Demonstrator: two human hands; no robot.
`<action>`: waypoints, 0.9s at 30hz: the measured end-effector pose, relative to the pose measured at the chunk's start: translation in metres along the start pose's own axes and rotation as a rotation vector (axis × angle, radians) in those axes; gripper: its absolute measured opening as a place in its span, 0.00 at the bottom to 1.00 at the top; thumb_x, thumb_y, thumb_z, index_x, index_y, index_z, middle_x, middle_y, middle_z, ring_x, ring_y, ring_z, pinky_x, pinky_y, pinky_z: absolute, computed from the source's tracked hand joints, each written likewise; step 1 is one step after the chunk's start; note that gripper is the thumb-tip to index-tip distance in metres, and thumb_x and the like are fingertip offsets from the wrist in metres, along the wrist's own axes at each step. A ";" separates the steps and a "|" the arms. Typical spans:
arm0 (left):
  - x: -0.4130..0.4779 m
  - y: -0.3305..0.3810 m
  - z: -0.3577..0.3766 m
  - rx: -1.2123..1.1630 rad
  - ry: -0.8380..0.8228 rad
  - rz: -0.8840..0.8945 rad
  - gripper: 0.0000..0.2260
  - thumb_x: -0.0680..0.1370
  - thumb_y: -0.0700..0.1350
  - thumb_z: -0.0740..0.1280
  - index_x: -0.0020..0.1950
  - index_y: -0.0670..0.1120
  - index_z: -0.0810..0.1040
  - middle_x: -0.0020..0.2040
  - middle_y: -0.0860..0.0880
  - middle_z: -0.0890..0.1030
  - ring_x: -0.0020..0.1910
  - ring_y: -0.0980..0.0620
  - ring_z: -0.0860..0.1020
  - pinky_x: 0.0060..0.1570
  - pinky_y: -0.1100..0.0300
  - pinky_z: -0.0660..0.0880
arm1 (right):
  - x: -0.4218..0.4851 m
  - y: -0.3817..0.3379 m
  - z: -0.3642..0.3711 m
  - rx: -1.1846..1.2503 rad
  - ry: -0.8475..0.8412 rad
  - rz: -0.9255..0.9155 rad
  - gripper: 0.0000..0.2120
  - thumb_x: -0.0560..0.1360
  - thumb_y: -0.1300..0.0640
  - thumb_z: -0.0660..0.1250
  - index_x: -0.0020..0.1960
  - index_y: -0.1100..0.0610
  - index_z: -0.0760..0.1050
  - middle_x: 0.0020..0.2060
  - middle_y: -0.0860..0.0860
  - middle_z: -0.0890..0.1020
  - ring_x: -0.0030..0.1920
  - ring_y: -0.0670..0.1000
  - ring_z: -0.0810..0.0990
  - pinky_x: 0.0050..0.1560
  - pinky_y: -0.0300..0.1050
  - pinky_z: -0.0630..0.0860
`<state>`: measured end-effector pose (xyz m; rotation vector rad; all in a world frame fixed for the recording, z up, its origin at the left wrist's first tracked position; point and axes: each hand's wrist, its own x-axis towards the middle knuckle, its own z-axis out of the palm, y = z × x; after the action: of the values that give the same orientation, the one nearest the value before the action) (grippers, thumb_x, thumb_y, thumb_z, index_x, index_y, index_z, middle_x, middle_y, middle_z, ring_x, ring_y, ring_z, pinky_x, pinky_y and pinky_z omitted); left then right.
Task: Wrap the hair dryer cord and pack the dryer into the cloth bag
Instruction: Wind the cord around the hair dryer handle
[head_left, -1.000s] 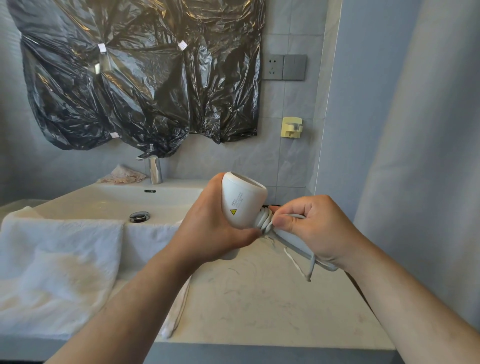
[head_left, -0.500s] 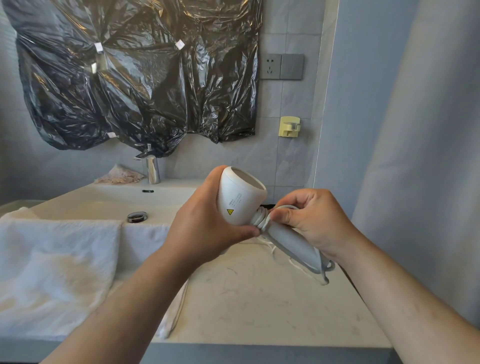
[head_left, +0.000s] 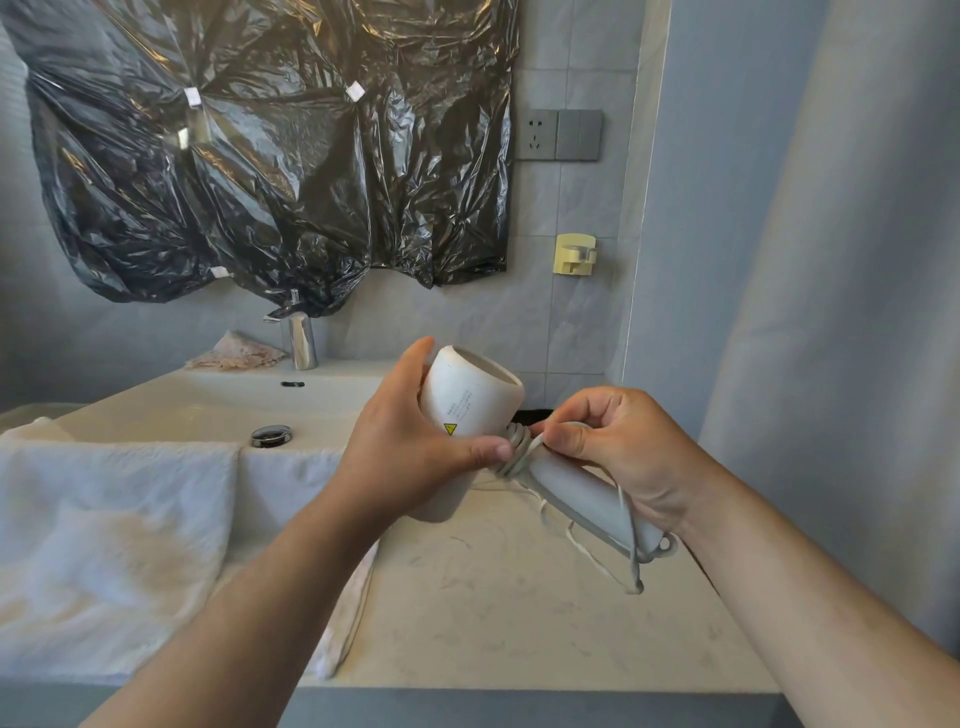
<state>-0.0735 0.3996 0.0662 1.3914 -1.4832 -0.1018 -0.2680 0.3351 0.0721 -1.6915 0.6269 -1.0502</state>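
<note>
Hair dryer (head_left: 467, 400) is held in the air above the counter (head_left: 519, 623), barrel mouth facing up and away, handle (head_left: 576, 493) slanting down to the right. Left hand (head_left: 410, 457) is wrapped round the barrel with the thumb pressed near the neck. Its purpose is judged to be steadying the body and pinning the finished turns. Right hand (head_left: 623, 457) pinches the cord (head_left: 517, 449) at the neck, where several coils sit tight together; this grip likely feeds the next turn. A short loose length hangs past the handle end. Wrapping appears nearly complete. Packing is not begun, and no cloth bag can be identified.

Surroundings: black plastic sheet (head_left: 260, 156) covers the wall, white towel (head_left: 114, 545) drapes the counter's left side, and wash basin (head_left: 208, 405) and faucet (head_left: 302, 343) stand behind. None of these obstructs the hands.
</note>
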 end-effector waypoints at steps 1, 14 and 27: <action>0.002 -0.002 -0.001 -0.044 -0.022 -0.012 0.40 0.53 0.65 0.77 0.62 0.56 0.73 0.51 0.55 0.81 0.50 0.52 0.79 0.51 0.48 0.78 | 0.000 0.001 0.000 -0.001 -0.013 0.003 0.04 0.61 0.55 0.75 0.35 0.55 0.83 0.42 0.63 0.84 0.42 0.56 0.81 0.48 0.51 0.77; 0.002 0.008 -0.019 0.219 -0.075 0.271 0.34 0.58 0.62 0.75 0.62 0.61 0.71 0.50 0.60 0.79 0.49 0.54 0.78 0.46 0.53 0.77 | 0.006 0.004 -0.003 -0.337 -0.103 -0.038 0.11 0.63 0.53 0.79 0.37 0.59 0.82 0.33 0.55 0.83 0.36 0.45 0.78 0.42 0.41 0.75; -0.003 -0.007 -0.007 -0.445 -0.099 0.115 0.28 0.60 0.51 0.79 0.57 0.46 0.79 0.49 0.44 0.83 0.46 0.50 0.80 0.46 0.55 0.79 | 0.005 0.022 0.005 0.400 -0.311 0.217 0.11 0.62 0.48 0.79 0.40 0.51 0.81 0.34 0.50 0.81 0.31 0.47 0.80 0.33 0.40 0.78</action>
<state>-0.0645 0.4038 0.0628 0.9519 -1.5051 -0.4081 -0.2595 0.3261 0.0528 -1.3619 0.3590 -0.6839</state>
